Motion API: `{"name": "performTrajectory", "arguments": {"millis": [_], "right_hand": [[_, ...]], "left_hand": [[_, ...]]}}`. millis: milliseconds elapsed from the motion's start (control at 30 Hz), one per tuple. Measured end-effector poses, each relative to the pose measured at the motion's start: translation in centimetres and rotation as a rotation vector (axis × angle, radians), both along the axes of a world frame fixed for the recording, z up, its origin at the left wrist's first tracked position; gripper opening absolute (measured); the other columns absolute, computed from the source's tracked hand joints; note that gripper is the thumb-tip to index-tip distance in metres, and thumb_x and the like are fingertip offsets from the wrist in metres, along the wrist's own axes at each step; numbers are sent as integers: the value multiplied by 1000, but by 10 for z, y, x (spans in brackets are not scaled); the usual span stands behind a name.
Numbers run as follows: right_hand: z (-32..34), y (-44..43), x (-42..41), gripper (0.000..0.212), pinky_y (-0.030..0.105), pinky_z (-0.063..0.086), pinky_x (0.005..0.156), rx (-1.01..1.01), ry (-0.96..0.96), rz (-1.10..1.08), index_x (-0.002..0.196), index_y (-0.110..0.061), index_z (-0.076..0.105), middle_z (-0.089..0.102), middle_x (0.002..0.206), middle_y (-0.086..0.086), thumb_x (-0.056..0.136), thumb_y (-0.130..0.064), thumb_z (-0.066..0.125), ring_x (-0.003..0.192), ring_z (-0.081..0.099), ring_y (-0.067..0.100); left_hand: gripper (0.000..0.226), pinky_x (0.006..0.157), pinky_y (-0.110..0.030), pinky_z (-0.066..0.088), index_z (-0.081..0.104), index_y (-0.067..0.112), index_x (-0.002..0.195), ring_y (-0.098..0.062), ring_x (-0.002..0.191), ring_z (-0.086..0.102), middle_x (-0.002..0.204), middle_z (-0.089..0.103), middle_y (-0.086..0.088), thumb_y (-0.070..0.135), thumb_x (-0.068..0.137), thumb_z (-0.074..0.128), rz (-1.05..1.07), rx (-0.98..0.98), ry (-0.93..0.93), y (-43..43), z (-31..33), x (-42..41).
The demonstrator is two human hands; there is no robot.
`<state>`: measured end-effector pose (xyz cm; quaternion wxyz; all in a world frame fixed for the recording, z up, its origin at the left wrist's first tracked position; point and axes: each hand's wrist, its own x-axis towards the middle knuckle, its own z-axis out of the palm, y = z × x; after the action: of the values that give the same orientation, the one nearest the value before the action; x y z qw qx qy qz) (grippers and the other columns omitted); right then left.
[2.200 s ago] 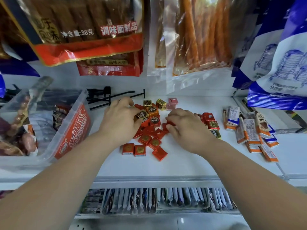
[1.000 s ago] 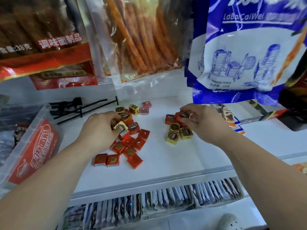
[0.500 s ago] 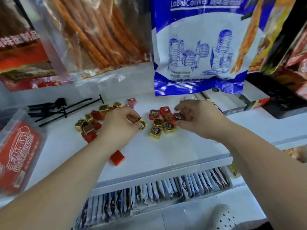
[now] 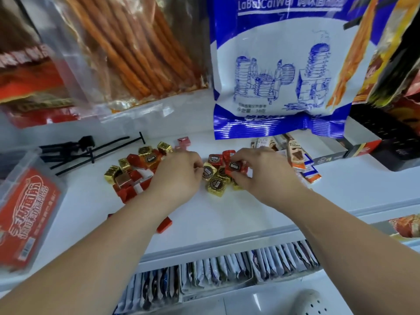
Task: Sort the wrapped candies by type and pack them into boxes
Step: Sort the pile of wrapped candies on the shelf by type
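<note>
On the white shelf (image 4: 227, 214), the left hand (image 4: 179, 176) curls its fingertips to pinch a gold-wrapped candy (image 4: 209, 171). The right hand (image 4: 256, 176) pinches a red-wrapped candy (image 4: 236, 165). Both candies sit in a small cluster of sorted candies (image 4: 217, 185) between the hands. A mixed red and gold pile (image 4: 134, 171) lies left of the left hand. A clear plastic box (image 4: 29, 214) sits well beyond that pile.

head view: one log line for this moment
left hand: pinches gold candy | right hand: pinches red candy | phase: sorting
</note>
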<state>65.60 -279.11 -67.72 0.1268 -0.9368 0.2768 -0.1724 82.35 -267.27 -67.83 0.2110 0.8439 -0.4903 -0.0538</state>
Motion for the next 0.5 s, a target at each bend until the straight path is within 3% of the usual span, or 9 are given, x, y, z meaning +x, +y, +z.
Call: {"name": "performTrajectory", "arguments": {"millis": [100,200,367,500], "right_hand": [[1,1,7,35,32,51,82,5,76,11,119,-26,65,68,112,-3,86,-36,68,103,57,19],[6,0,12,39,33,48,88,45,68,17,119,-25,65,65,117,-4,83,-38,70,110,55,20],[12,11,34,32,36,53,84,71,-86,-13,115,-28,66,67,111,-5,85,-40,67,99,61,18],[10,41,71,29,33,51,85,123,-70,82,113,-28,69,67,110,-6,87,-40,67,98,60,13]], "left_hand": [[19,90,-37,51,69,21,110,-23,115,58,129,60,-4,23,94,58,-37,14,-12,10,2,5],[17,82,-32,50,68,22,103,-18,101,59,114,63,5,17,95,54,-7,-30,0,29,9,18],[23,70,-29,49,66,26,101,-19,77,61,98,67,5,9,92,52,163,-120,33,70,17,66],[19,76,-28,47,68,21,100,-20,81,60,99,69,2,10,90,58,291,-218,31,99,18,102]]}}
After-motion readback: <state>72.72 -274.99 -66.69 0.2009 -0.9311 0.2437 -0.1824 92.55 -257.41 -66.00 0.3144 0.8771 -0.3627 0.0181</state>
